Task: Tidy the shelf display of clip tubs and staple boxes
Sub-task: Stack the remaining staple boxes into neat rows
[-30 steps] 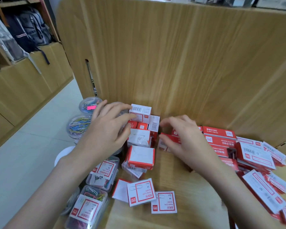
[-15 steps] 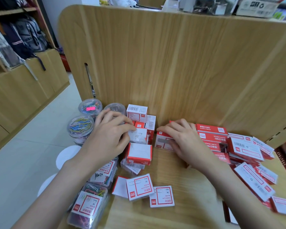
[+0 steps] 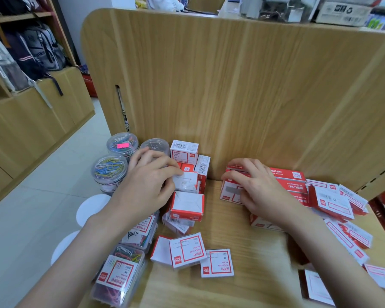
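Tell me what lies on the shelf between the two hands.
Head view: a bare strip of wooden shelf separates the small red-and-white boxes under the left hand from the red staple boxes under the right hand.

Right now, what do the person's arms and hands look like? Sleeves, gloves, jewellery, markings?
Both forearms are bare as far as the frame shows, with no sleeve or cuff in view. The left hand and the right hand wear no gloves. No watch, bracelet or ring shows on either wrist or on the fingers. No tattoos, tape or other markings are visible. The nails look short and unpainted.
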